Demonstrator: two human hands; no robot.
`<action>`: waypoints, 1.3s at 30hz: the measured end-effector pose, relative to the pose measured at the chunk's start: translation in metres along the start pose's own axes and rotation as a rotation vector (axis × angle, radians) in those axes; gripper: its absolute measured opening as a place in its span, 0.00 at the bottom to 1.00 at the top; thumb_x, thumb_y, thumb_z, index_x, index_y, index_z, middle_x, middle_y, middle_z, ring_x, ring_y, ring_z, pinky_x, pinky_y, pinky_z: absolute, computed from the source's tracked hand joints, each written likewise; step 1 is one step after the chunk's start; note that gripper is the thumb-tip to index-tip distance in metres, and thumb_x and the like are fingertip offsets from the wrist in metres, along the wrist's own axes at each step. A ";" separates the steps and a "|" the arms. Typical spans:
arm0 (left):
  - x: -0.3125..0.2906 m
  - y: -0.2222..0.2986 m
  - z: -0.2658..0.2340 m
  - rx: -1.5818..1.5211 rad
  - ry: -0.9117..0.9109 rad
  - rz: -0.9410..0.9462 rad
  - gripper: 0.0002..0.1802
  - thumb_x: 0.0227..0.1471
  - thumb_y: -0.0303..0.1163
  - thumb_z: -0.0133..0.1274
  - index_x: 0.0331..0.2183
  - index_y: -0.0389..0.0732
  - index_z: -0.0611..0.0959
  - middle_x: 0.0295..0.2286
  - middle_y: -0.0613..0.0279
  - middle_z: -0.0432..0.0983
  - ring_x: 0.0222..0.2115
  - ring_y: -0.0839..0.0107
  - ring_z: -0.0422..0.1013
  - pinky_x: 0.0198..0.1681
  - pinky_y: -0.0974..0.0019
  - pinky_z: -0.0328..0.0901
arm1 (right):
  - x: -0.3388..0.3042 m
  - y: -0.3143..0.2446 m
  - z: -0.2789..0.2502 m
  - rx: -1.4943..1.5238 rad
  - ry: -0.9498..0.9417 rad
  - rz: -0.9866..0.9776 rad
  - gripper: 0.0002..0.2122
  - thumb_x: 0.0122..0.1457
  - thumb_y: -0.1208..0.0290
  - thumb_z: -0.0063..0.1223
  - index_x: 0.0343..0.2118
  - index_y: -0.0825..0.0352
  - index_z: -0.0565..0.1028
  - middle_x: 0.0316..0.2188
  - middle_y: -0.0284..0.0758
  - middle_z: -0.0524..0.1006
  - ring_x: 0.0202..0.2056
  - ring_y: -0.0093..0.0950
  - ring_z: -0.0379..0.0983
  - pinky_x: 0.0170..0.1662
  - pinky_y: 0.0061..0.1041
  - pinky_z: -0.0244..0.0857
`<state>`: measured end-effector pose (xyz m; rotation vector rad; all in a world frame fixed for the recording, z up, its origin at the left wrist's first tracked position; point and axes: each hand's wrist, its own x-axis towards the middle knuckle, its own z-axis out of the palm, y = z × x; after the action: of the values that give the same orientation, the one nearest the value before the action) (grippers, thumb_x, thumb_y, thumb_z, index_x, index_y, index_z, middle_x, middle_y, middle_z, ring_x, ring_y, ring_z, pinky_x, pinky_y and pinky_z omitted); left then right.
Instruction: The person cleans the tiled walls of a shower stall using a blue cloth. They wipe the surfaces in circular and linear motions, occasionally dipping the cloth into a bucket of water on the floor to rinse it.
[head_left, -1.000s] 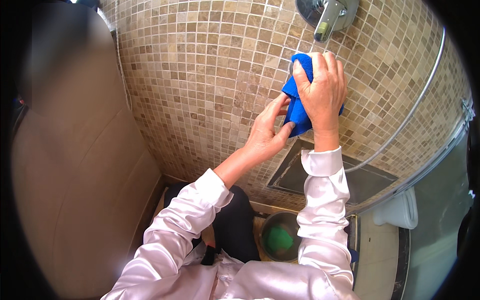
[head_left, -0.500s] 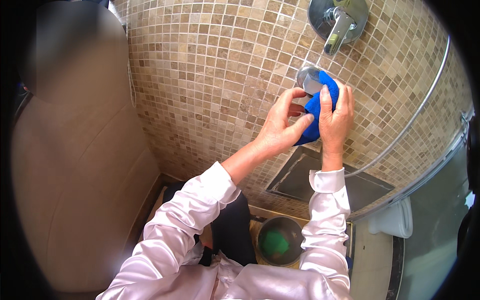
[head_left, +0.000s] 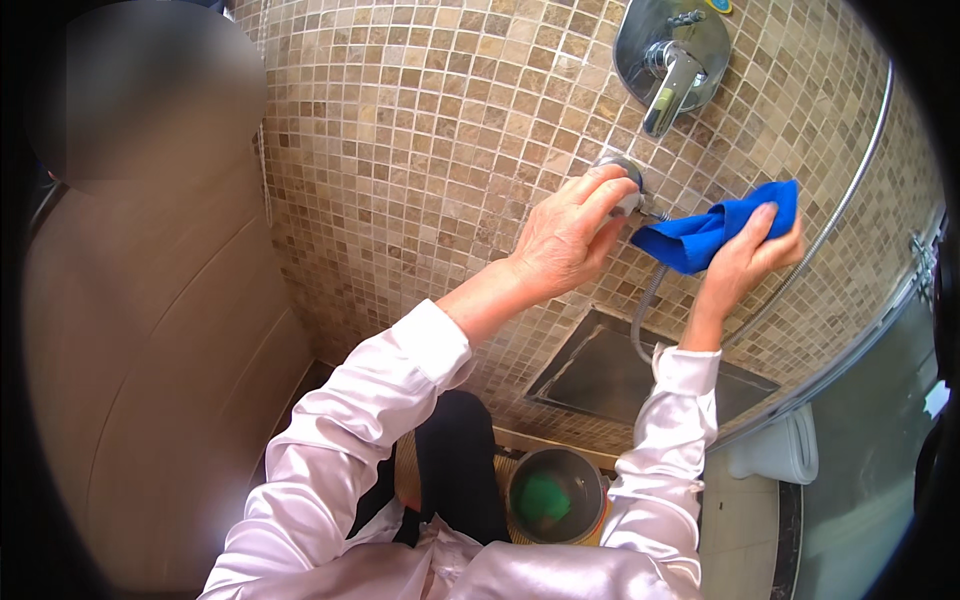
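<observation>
My left hand (head_left: 562, 235) has its fingers curled around a round chrome wall fitting (head_left: 629, 167), covering most of it. A pale part of the fitting shows between the fingertips. In my right hand (head_left: 745, 262) is a bunched blue cloth (head_left: 705, 238), gripped with the thumb on top. The cloth is just right of the fitting and apart from it. Above both hands, a chrome shower mixer (head_left: 672, 85) with a lever is fixed to the tiled wall (head_left: 430, 130). A metal hose (head_left: 645, 310) hangs from beside the fitting, passing behind my right forearm.
A dark framed panel (head_left: 590, 370) is set low in the wall. Near my knees stands a metal bowl (head_left: 590, 505) with a green item (head_left: 543, 498) inside. To the right are a white toilet (head_left: 795, 452) and a curved glass screen (head_left: 860, 470). A brown wall (head_left: 150, 330) rises at left.
My right hand has drawn the blue cloth off the fitting, to the right and slightly down. My left hand has moved up and closed around the fitting. The hose below it has come into view.
</observation>
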<state>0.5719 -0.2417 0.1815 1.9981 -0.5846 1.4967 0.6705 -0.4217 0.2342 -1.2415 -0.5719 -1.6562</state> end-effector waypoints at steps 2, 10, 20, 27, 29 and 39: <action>-0.002 -0.002 0.001 -0.021 -0.002 0.002 0.25 0.50 0.20 0.56 0.51 0.43 0.74 0.53 0.51 0.69 0.46 0.50 0.73 0.45 0.57 0.71 | 0.012 0.009 0.012 -0.202 -0.076 -0.283 0.22 0.67 0.61 0.49 0.58 0.69 0.66 0.53 0.45 0.63 0.55 0.41 0.59 0.60 0.39 0.51; -0.007 -0.006 0.003 -0.048 -0.045 -0.042 0.31 0.46 0.16 0.53 0.53 0.43 0.72 0.55 0.51 0.67 0.39 0.51 0.76 0.35 0.59 0.73 | -0.013 0.035 0.024 -0.133 -0.746 -0.667 0.35 0.51 0.72 0.62 0.64 0.51 0.65 0.64 0.22 0.64 0.59 0.32 0.67 0.58 0.34 0.65; -0.008 -0.009 0.013 -0.075 0.012 -0.021 0.32 0.45 0.14 0.53 0.53 0.42 0.72 0.55 0.50 0.66 0.31 0.58 0.77 0.30 0.63 0.71 | 0.042 0.003 0.050 -0.092 -0.979 -1.035 0.27 0.54 0.73 0.58 0.59 0.50 0.72 0.61 0.19 0.68 0.56 0.26 0.70 0.57 0.28 0.66; -0.009 -0.006 0.014 -0.076 0.033 -0.051 0.31 0.45 0.13 0.54 0.53 0.42 0.73 0.55 0.53 0.67 0.24 0.65 0.74 0.26 0.69 0.69 | 0.033 -0.020 0.069 0.014 -1.017 -0.928 0.24 0.55 0.75 0.54 0.56 0.49 0.74 0.59 0.18 0.72 0.53 0.25 0.72 0.55 0.29 0.68; -0.007 -0.006 0.012 -0.069 0.041 -0.044 0.31 0.45 0.14 0.55 0.53 0.42 0.73 0.55 0.53 0.67 0.22 0.68 0.73 0.25 0.70 0.68 | 0.031 -0.018 0.068 0.043 -1.005 -0.878 0.24 0.55 0.75 0.55 0.56 0.48 0.74 0.57 0.19 0.73 0.51 0.26 0.74 0.54 0.28 0.70; -0.009 -0.002 -0.001 -0.035 -0.080 -0.050 0.35 0.45 0.15 0.54 0.56 0.45 0.71 0.58 0.53 0.65 0.24 0.62 0.76 0.27 0.65 0.71 | 0.028 0.001 0.049 0.036 -0.957 -0.726 0.24 0.55 0.72 0.59 0.56 0.47 0.74 0.50 0.26 0.78 0.46 0.31 0.76 0.49 0.30 0.71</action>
<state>0.5703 -0.2395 0.1725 2.0387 -0.5853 1.3732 0.6935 -0.3941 0.2782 -1.9200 -1.7890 -1.4768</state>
